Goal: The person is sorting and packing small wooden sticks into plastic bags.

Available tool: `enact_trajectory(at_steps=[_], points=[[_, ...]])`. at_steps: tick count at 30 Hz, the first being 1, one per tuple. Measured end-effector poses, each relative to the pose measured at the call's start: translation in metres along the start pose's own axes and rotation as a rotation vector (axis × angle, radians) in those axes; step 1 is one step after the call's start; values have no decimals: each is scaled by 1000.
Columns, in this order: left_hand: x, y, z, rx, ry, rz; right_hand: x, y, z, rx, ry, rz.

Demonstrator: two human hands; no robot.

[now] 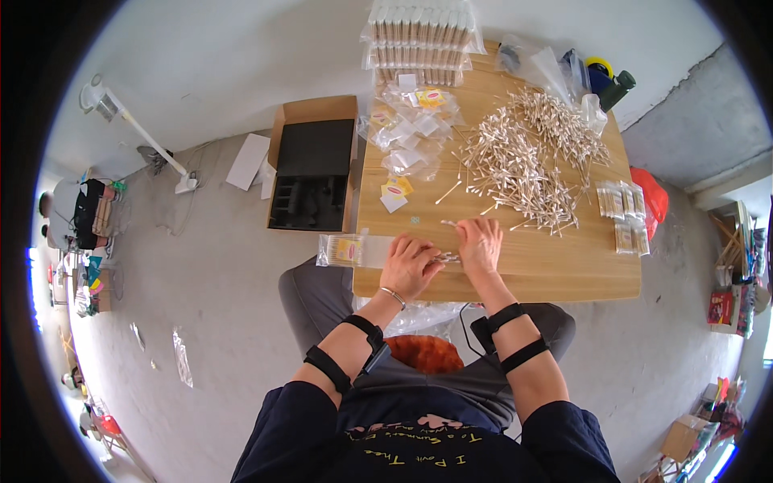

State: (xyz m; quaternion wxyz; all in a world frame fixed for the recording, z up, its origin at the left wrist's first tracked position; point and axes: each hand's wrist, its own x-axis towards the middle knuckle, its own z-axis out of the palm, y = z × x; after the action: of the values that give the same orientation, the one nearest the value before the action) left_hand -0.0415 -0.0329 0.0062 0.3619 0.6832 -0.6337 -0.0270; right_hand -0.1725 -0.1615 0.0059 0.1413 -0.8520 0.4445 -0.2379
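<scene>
At the table's near edge, my left hand (411, 267) is curled over a small bunch of cotton swabs (448, 258), whose white tips stick out toward my right hand. Left of it lies a clear plastic bag (374, 251) with a yellow card and a row of swabs at its far left end; how it runs under my left hand is hidden. My right hand (481, 244) is closed, fingertips down, with a cotton swab (448, 223) poking out to the left. Beyond it spreads a big loose heap of cotton swabs (523, 161).
Empty clear bags (415, 129) and yellow cards (396, 190) lie at the table's left. Stacked swab packs (423, 36) stand at the back, more filled packs (624, 211) at the right edge. An open cardboard box (312, 165) with black lining sits left of the table (499, 278).
</scene>
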Motion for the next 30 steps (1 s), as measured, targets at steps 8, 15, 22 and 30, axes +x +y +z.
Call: enact_trajectory(at_steps=[8,15,22,30], points=[[-2,0,-3,-151,184,-225,-23,-6,-8,232,114,-25],[-6,-9,-2,-209,214,-237,-49,-26,-19,35,-99,-149],[-7,-11,1,-253,242,-269,-61,-42,-5,-160,-359,-219],[-1,0,-4,-196,181,-243,-84,-47,-10,-204,-373,-243]])
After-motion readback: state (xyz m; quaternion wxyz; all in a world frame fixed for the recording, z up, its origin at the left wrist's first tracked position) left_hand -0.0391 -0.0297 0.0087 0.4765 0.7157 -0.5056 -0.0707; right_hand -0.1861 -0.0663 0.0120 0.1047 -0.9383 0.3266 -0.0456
